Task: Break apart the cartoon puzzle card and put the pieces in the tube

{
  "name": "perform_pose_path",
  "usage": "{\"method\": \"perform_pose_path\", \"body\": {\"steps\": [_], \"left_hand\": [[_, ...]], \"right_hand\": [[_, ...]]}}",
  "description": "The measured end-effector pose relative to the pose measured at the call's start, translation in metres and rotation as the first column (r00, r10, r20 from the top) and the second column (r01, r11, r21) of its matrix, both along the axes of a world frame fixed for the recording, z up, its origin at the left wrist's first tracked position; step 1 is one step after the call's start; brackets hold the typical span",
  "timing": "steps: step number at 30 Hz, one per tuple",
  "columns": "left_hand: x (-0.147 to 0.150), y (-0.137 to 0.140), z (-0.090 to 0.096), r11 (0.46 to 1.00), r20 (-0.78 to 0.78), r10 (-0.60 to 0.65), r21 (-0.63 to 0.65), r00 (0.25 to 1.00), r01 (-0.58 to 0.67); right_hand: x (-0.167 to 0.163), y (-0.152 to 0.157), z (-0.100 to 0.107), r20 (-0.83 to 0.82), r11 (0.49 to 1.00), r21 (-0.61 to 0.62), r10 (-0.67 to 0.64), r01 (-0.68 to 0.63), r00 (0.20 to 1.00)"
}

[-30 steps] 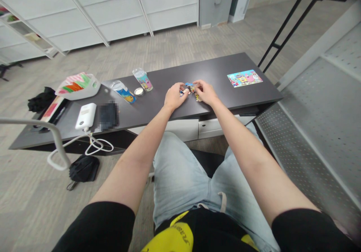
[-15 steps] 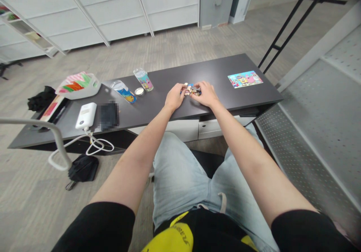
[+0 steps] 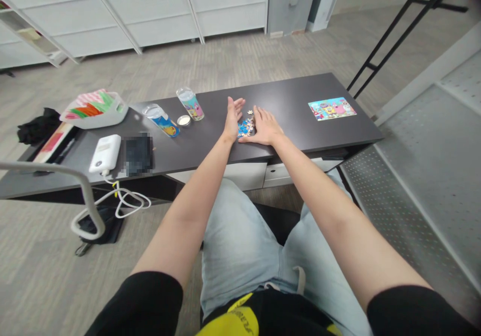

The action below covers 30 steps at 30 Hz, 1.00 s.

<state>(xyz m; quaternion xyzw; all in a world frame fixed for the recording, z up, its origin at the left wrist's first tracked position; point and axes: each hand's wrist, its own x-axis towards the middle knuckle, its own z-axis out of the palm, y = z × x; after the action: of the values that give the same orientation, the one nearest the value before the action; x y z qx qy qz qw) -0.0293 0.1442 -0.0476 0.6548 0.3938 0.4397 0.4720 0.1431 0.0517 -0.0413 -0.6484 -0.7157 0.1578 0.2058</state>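
A small heap of jigsaw puzzle pieces (image 3: pixel 246 126), blue and pale brown, lies on the dark tabletop (image 3: pixel 221 145) between my hands. On the left side of the heap my left hand (image 3: pixel 232 118) stands on edge, fingers stretched and palm turned toward the pieces. My right hand (image 3: pixel 265 125) is spread low over the table on the other side, its thumb reaching along the near edge of the heap. One loose piece (image 3: pixel 250 111) sits just beyond the pile. Neither hand grips anything.
To the right lies a colourful cartoon picture (image 3: pixel 332 109). Left of my hands are two clear cartoon-printed tubes, one upright (image 3: pixel 191 104) and one tilted (image 3: pixel 162 120), and a round lid (image 3: pixel 184 120). Farther left are a white basket (image 3: pixel 95 115) and a white power bank (image 3: pixel 105 153) with a cable.
My fingers have opened from around the pieces. The left hand has turned onto its edge and the right has flattened beside the heap, which is now more visible and closer to me.
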Motion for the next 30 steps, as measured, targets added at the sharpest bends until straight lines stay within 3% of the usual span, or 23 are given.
{"method": "perform_pose_path", "body": {"steps": [8, 15, 18, 20, 22, 24, 27, 30], "left_hand": [[0.003, 0.015, -0.001, 0.992, 0.341, 0.076, -0.119, 0.937, -0.038], [0.005, 0.018, 0.001, 0.984, 0.441, 0.143, -0.161, 0.886, -0.079], [0.009, 0.008, 0.002, 0.966, 0.405, 0.255, -0.143, 0.878, -0.215], [0.004, -0.004, 0.002, 0.944, 0.327, 0.323, -0.045, 0.888, -0.326], [-0.011, -0.017, 0.003, 0.901, 0.230, 0.380, 0.126, 0.896, -0.415], [-0.038, -0.030, 0.005, 0.799, 0.138, 0.497, 0.312, 0.857, -0.514], [-0.094, -0.042, 0.013, 0.630, -0.075, 0.720, 0.487, 0.690, -0.605], [-0.147, -0.043, 0.025, 0.535, -0.212, 0.835, 0.531, 0.508, -0.657]], "right_hand": [[0.004, 0.018, -0.001, -0.008, 0.986, 0.123, 0.116, -0.114, 0.993], [0.001, 0.023, 0.001, 0.062, 0.977, 0.158, 0.135, -0.143, 0.989], [0.002, 0.022, 0.003, 0.064, 0.969, 0.153, 0.187, -0.195, 0.980], [0.003, 0.021, 0.004, 0.059, 0.966, 0.150, 0.202, -0.209, 0.978], [0.003, 0.019, 0.006, 0.058, 0.971, 0.149, 0.181, -0.188, 0.982], [0.002, 0.017, 0.007, 0.064, 0.974, 0.154, 0.160, -0.168, 0.985], [0.001, 0.014, 0.008, 0.077, 0.961, 0.173, 0.203, -0.214, 0.976], [0.001, 0.013, 0.008, 0.077, 0.946, 0.162, 0.271, -0.280, 0.960]]}}
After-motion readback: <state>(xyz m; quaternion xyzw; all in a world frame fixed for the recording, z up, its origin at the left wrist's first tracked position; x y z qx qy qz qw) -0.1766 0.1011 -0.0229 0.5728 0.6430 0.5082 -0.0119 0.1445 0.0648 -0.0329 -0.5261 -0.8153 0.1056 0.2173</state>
